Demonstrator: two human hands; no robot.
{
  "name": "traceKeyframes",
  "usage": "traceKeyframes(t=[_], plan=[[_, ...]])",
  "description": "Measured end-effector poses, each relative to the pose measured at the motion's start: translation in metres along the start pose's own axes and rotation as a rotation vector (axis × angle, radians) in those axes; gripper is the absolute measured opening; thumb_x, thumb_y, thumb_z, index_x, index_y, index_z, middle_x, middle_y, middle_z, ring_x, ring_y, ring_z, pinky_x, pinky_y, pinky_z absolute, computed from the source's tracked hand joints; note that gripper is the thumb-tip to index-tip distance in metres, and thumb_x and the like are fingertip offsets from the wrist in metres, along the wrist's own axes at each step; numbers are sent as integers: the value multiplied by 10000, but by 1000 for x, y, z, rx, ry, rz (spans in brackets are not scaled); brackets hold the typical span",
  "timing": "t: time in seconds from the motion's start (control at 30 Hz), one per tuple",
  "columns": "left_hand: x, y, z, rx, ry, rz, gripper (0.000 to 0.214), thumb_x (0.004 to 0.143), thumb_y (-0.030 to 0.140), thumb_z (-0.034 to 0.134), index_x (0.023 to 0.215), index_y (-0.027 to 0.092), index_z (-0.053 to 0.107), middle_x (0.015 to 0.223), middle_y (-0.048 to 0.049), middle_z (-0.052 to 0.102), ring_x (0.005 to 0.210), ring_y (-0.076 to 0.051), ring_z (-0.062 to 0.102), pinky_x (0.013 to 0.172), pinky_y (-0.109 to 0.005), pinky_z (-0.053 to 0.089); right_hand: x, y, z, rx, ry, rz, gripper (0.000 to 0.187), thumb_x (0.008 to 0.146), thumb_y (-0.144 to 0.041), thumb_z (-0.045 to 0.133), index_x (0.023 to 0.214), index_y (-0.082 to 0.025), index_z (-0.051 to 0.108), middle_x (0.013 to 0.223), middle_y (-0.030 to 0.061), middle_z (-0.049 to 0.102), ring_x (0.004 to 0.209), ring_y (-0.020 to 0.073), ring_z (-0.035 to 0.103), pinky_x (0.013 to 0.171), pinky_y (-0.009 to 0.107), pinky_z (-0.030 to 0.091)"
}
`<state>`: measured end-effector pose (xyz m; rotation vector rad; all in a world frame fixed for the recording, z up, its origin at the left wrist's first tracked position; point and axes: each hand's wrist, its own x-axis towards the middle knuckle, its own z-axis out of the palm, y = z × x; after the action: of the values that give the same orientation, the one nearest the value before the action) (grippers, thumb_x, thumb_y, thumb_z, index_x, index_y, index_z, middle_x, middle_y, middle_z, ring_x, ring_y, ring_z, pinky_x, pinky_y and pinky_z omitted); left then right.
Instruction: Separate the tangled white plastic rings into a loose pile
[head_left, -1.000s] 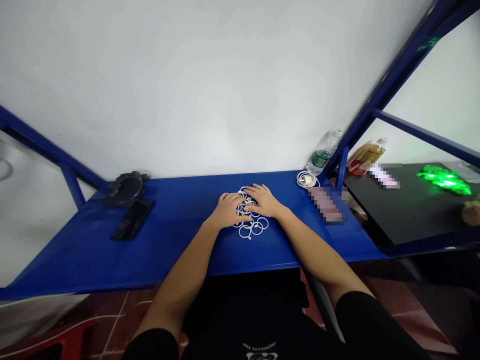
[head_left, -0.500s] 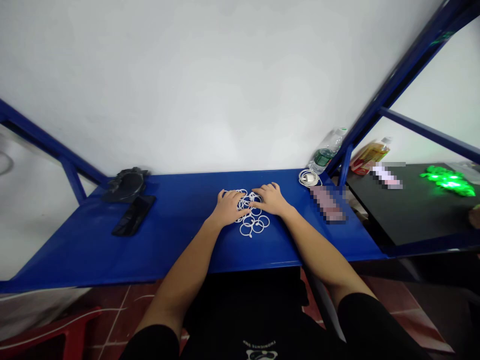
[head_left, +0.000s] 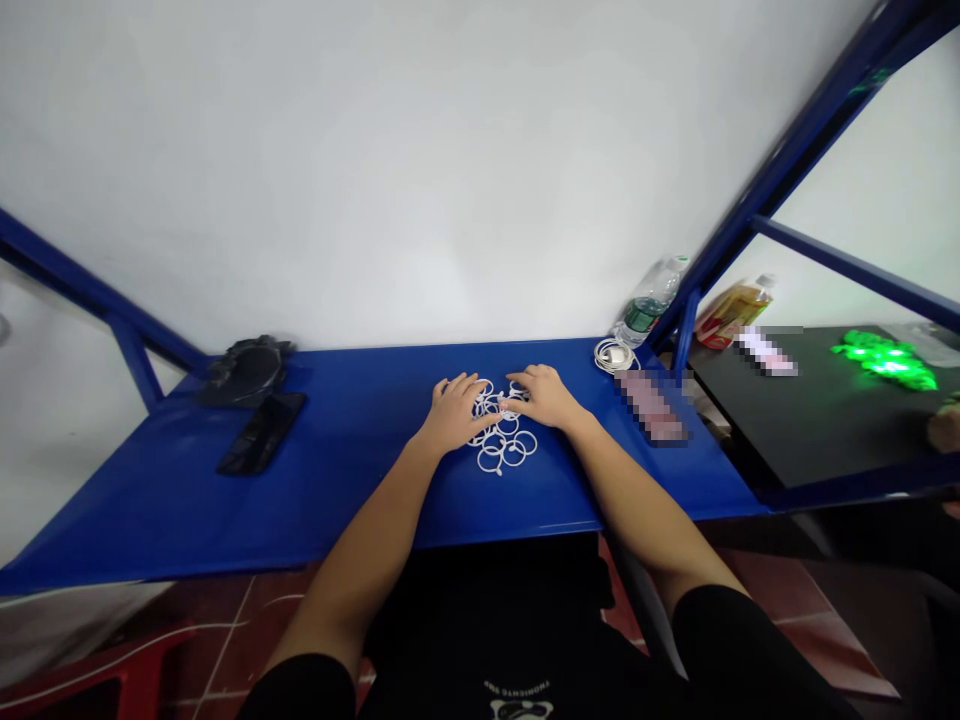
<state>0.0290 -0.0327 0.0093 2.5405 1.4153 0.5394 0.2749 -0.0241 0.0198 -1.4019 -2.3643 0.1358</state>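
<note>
A pile of several small white rings [head_left: 504, 438] lies in the middle of a blue table [head_left: 352, 490]. My left hand [head_left: 456, 411] rests on the left side of the pile, palm down, fingers stretched over the rings. On the pile's right side lies my right hand [head_left: 544, 395], fingers spread flat on the rings. Neither hand grips a ring. A few rings show bare in front of the hands; others are hidden under the fingers.
A black phone [head_left: 261, 446] and a dark crumpled object [head_left: 246, 371] lie at the table's left. A coiled white cable [head_left: 615, 354] and a water bottle [head_left: 648, 298] stand at the back right. A black table [head_left: 817, 420] with a green light [head_left: 885, 360] adjoins on the right.
Both hands have drawn slightly apart over the rings, uncovering more of the pile between them. The view has shifted a little.
</note>
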Motion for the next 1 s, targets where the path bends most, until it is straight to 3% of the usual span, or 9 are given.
traceKeyframes(t=[0.13,0.4,0.7,0.87,1.0], plan=[[0,2,-2,-34,-61,25,530,986,615,566,1390,276,613,1470,-86,627,1425,-331,501,1250,-604,179,1,-1,-4,-2,5,24,593,1059,-616,433,1316,-159,710,1097,134,729,998,253,638,963,388,420],[0,9,-10,-88,-31,63,379,997,550,584,1239,285,705,1274,-62,738,1249,-291,630,1243,-601,180,-1,-1,-10,-44,-61,46,395,1052,-400,505,1316,-198,719,1188,108,742,1028,256,644,959,385,421],[1,9,-8,-134,-27,74,346,1003,535,579,1162,273,739,1124,-42,782,1150,-262,676,1233,-585,225,-5,4,-16,48,-100,55,469,881,-188,580,1329,-243,706,1197,74,759,1094,272,641,1021,431,378],[5,4,-7,-237,7,137,382,1008,531,578,1197,237,731,1197,-60,768,1146,-245,693,1109,-454,453,-5,4,-12,43,-118,49,504,847,-120,568,1318,-229,710,1144,67,776,1065,259,656,1012,412,398],[7,-5,-6,-193,168,62,426,1017,526,556,1277,222,700,1373,-100,691,1310,-274,615,1149,-470,440,-3,6,-12,29,-101,23,463,889,-124,562,1315,-218,716,1172,73,773,1038,247,662,977,382,437]])
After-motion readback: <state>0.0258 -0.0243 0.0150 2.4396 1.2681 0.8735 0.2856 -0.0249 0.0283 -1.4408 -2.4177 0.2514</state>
